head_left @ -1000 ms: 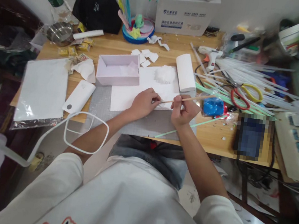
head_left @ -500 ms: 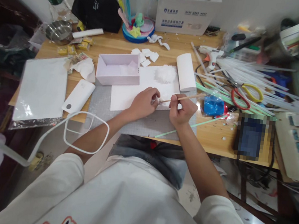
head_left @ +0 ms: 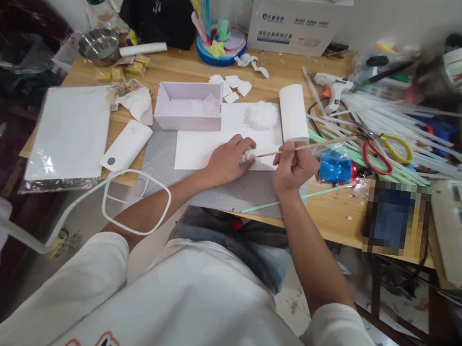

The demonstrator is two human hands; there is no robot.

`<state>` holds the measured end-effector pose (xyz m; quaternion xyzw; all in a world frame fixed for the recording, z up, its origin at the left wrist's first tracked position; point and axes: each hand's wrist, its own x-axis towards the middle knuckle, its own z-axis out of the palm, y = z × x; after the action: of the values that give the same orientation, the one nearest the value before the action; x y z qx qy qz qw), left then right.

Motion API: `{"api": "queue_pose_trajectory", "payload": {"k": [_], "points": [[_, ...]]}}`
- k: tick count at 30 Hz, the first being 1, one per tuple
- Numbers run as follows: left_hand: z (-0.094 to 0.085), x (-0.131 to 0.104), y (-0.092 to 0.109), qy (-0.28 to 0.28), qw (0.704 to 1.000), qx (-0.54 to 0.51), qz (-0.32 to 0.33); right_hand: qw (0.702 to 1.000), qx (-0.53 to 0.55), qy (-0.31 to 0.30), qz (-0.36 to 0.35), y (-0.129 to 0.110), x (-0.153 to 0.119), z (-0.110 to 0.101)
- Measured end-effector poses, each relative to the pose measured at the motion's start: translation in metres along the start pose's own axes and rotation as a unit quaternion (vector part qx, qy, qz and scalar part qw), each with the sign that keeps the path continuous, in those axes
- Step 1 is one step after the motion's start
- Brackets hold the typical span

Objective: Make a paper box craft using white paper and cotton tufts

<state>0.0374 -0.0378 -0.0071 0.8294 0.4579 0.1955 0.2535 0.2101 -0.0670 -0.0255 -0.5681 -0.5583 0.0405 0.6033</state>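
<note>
My left hand (head_left: pixel 233 156) is closed on a small tuft of white fluff (head_left: pixel 249 155), pinched at its fingertips. A thin wooden stick (head_left: pixel 327 142) runs through the grip of my right hand (head_left: pixel 295 167), its left tip at the tuft. Whether the tip is inside the fluff or only touching it, I cannot tell. Both hands are over a white sheet (head_left: pixel 191 151) on a grey cutting mat (head_left: pixel 161 153). Just behind them on the sheet lies a loose pile of white fluff (head_left: pixel 260 115). A curled white paper piece (head_left: pixel 295 113) stands right of the pile.
A pale open box (head_left: pixel 187 123) sits behind my left hand, with white paper scraps (head_left: pixel 233 86) beyond. Scissors (head_left: pixel 387 150), a glue gun (head_left: pixel 334 90) and many translucent sticks crowd the right. A white phone-like device (head_left: pixel 127 146) and a cable (head_left: pixel 104 211) are at left.
The right hand has moved slightly to the right, and more of the stick shows beyond it. More of the white tuft is visible at my left fingertips. The whole view has shifted a little.
</note>
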Motion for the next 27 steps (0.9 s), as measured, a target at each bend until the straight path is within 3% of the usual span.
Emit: {"api": "queue_pose_trajectory", "payload": {"k": [3,7,11,22,24,27], "points": [[-0.003,0.006,-0.002,-0.006,1.0,-0.017,-0.006,1.0,0.014,0.005,0.021,0.004,-0.007,-0.006],[-0.005,0.01,-0.007,-0.007,0.999,-0.049,0.0,0.998,0.005,-0.053,-0.03,-0.005,-0.008,-0.007],[-0.004,0.011,-0.01,0.002,0.998,-0.058,0.019,0.995,-0.017,-0.069,-0.072,-0.012,-0.006,-0.005],[-0.011,0.005,-0.004,-0.01,0.998,-0.053,0.023,0.998,-0.02,-0.054,0.006,-0.003,-0.004,-0.004],[-0.02,0.002,-0.001,0.004,0.999,-0.037,0.024,0.998,-0.029,-0.052,0.008,-0.003,-0.004,-0.004],[-0.051,0.007,-0.008,0.061,0.997,0.031,0.024,0.999,-0.023,-0.043,-0.002,-0.002,-0.005,-0.004]]}}
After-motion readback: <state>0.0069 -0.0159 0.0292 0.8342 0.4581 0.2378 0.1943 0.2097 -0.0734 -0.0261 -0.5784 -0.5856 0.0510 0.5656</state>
